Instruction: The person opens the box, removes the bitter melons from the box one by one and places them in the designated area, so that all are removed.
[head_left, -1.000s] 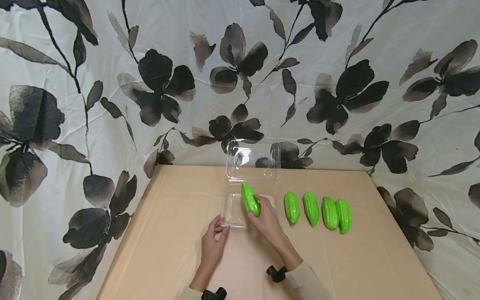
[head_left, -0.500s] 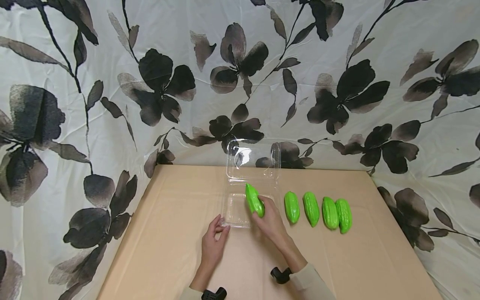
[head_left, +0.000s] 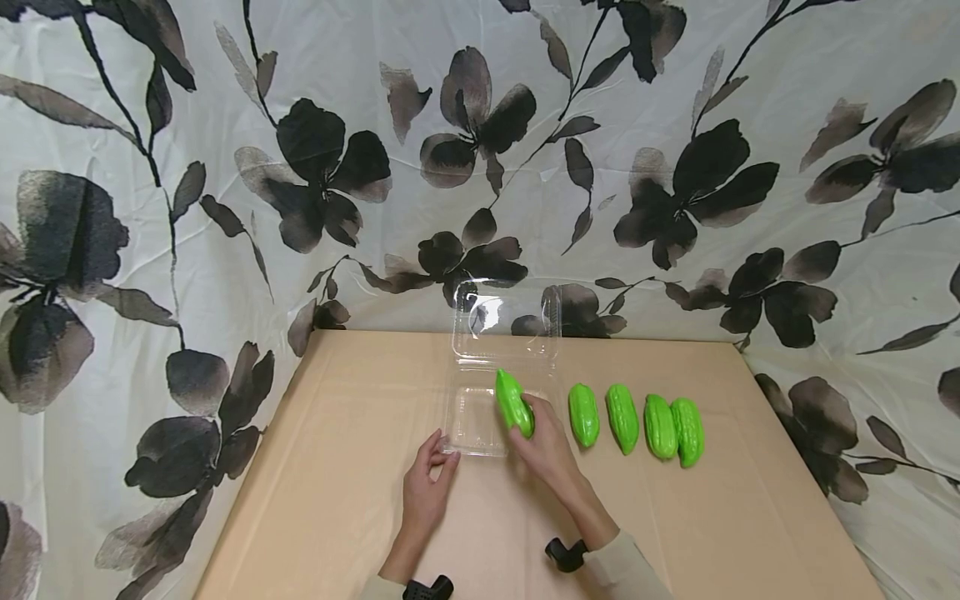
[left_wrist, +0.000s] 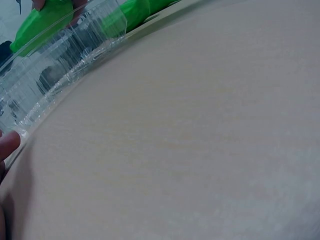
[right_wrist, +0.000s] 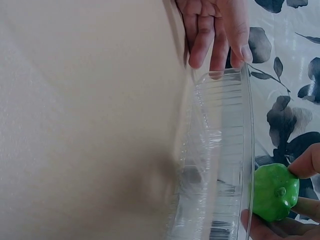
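Observation:
My right hand [head_left: 546, 446] holds a bright green, ridged bitter melon [head_left: 512, 404] over the right part of a clear plastic clamshell container [head_left: 471, 417]. In the right wrist view, the thumb and fingers grip the melon [right_wrist: 275, 192], its stem end toward the camera, beside the container's rim. My left hand [head_left: 429, 492] pinches the container's near left corner, with the thumb at the rim and fingers against the outer wall [right_wrist: 225, 115]. The container's lid [head_left: 506, 321] stands raised at the back. Whether the held melon touches the container's floor cannot be seen.
Several more bitter melons [head_left: 622, 418] lie in a row on the tan tabletop [head_left: 360, 400], right of the container. The two rightmost touch. A white cloth with dark flowers [head_left: 555, 192] hangs behind the table, close to the raised lid.
My right hand has moved slightly to the right with the bitter melon, from the container's middle toward its right side. The left hand and the container have stayed in place.

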